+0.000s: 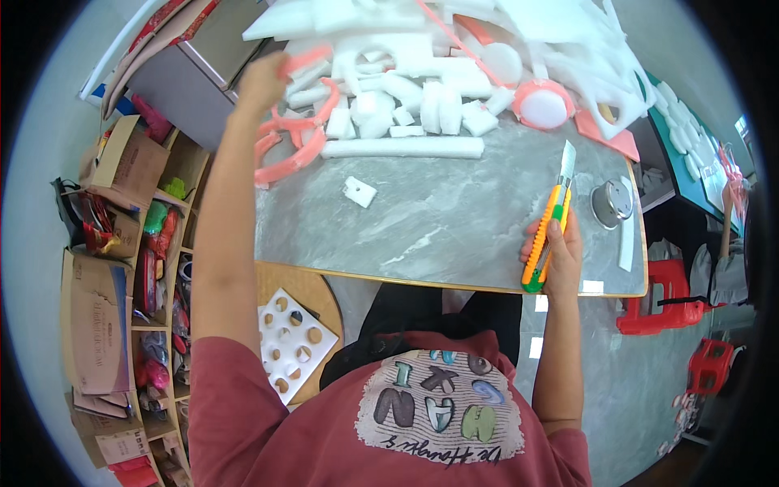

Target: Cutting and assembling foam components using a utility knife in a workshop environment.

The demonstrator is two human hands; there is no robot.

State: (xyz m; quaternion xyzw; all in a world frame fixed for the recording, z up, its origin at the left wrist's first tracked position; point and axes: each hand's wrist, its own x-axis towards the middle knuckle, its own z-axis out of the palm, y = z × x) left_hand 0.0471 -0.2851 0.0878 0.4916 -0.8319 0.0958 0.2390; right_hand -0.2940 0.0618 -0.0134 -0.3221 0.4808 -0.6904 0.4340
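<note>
My right hand [563, 253] is wrapped round an orange and green utility knife [549, 231] near the table's front right edge. Its blade is out and points away from me. At the far left of the table, my left hand [263, 81] is closed on a pink foam strip [308, 59], beside the pile of white foam. Curved pink foam offcuts [296, 158] lie just below that hand. A small white foam piece [359, 191] with holes in it sits alone on the grey marbled tabletop [422, 219]. Right of the knife stands a round metal tin [611, 203].
White foam blocks and scraps [422, 89] are heaped along the back. A round white piece ringed in pink foam [544, 105] lies at the right. A perforated white sheet [294, 345] rests on a wooden stool [324, 304]. Shelves with boxes [101, 321] stand left; a red plastic stool [665, 300] stands right.
</note>
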